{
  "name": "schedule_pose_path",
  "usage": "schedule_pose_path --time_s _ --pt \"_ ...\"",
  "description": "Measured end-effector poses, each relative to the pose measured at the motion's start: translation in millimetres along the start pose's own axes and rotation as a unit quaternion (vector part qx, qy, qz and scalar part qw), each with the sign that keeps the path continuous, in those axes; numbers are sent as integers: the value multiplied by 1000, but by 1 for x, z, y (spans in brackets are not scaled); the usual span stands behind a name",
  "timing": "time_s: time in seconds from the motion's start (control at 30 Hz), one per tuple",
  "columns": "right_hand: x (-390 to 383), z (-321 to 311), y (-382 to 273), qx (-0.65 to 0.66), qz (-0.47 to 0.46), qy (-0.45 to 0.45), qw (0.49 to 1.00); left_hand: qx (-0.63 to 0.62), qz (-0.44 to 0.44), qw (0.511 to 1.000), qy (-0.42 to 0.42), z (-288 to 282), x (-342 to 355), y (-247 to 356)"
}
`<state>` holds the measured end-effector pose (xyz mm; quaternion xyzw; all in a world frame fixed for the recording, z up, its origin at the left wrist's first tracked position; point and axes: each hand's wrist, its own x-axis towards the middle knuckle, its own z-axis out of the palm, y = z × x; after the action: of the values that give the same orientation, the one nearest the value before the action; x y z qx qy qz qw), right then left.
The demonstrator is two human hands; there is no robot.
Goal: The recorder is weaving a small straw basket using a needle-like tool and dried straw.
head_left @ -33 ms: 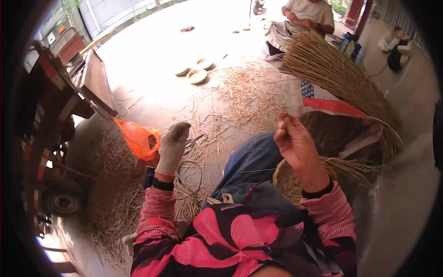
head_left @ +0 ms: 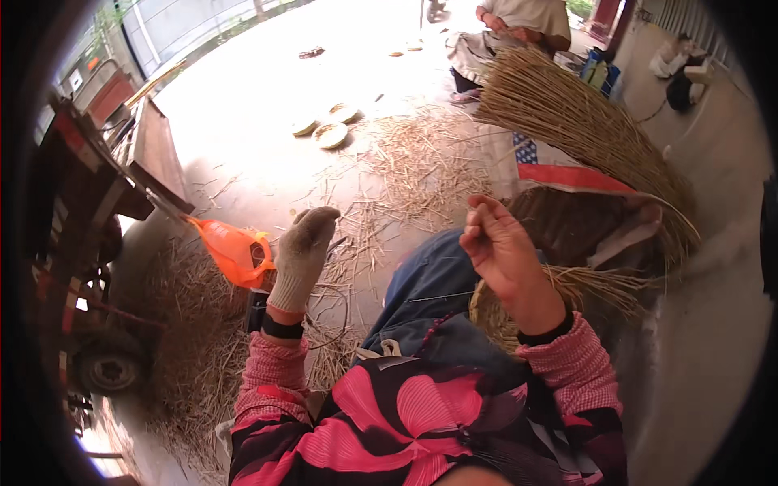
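Right hand [head_left: 504,257] is bare and raised over the right thigh, thumb and fingertips pressed together. Whether a strand is caught in that pinch: can't tell, too fine at this size. Left hand [head_left: 304,243], in a knit glove, is up on the other side, fingers bunched and bent over; can't tell if it's pinching anything. Hands well apart, nothing visibly spanning them.

Workpiece: round woven straw basket [head_left: 488,320] against the right thigh, partly hidden by the right forearm. Loose straw stalks [head_left: 600,283] fan out just right of that forearm. A thin pale strand [head_left: 442,297] crosses the blue trousers [head_left: 429,267] left of the basket; far end not traceable.

Stock: big straw bundle [head_left: 579,113] leans beyond the open sack [head_left: 559,173]. Scraps [head_left: 421,162] on the floor ahead.

Read: step in hand looks like strand handling for the weave, basket not gripped by either hand. Next move probably calls for keeping the right pinch closed, bringing the gloved hand over to steady the rim, and keeping slack off the stalks.
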<state>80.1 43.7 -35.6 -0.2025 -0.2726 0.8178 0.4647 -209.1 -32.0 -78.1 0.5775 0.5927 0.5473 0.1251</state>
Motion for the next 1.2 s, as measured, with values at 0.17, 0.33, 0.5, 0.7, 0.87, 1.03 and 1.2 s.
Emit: schedule_pose_path --time_s 0.17,0.33,0.5,0.7,0.87,1.03,1.2 --pt "-20 10 14 -35 -49 -4 998 -166 -24 967 -190 56 6 98" --pt "-33 5 20 -111 -87 36 989 -289 -111 927 -214 90 6 121" --pt "-32 1 19 -189 -56 41 980 -229 10 967 -114 88 14 90" --pt "-34 -30 29 -795 -156 -145 568 -124 -35 973 194 -15 34 24" --pt "-28 -54 55 -900 -98 -199 376 -119 -163 969 145 -13 9 28" --pt "-12 -56 62 -750 -268 -141 588 -172 -223 959 -30 25 -23 30" --pt "-20 -45 52 -500 -100 36 859 -309 -356 865 -171 58 -42 63"
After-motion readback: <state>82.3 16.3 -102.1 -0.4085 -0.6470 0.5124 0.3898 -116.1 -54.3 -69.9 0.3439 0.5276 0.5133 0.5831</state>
